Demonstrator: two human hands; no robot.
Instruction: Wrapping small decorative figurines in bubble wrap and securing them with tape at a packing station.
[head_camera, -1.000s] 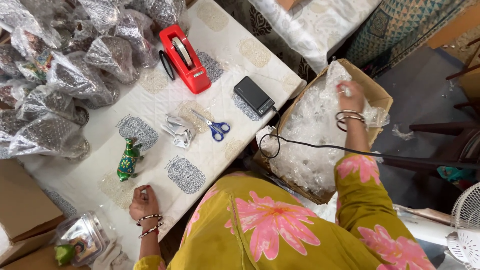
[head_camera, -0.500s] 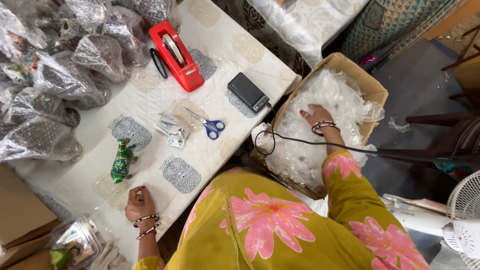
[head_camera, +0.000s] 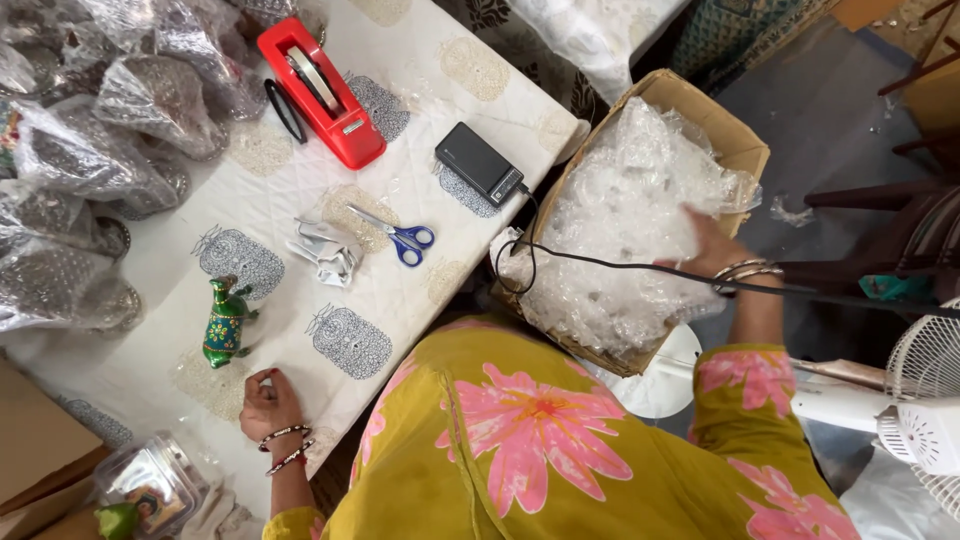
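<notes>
My left hand (head_camera: 267, 402) rests on the white patterned table cloth (head_camera: 300, 190) near its front edge, fingers curled into a loose fist with nothing in it. A small green painted animal figurine (head_camera: 226, 322) stands just beyond it. My right hand (head_camera: 706, 248) reaches into an open cardboard box (head_camera: 735, 140) beside the table. Its fingers are sunk into the clear bubble wrap (head_camera: 620, 220) that fills the box, gripping a sheet; the hand is blurred.
On the table lie blue-handled scissors (head_camera: 400, 238), a crumpled silver wrapper (head_camera: 328, 255), a red tape dispenser (head_camera: 320, 92) and a black power bank (head_camera: 479, 164) whose cable (head_camera: 640, 268) crosses the box. Several wrapped bundles (head_camera: 90, 150) crowd the left. A white fan (head_camera: 920, 400) stands at right.
My right hand has moved about inside the box, from its far corner towards the near right side, into the wrap. The left hand has stayed put on the table.
</notes>
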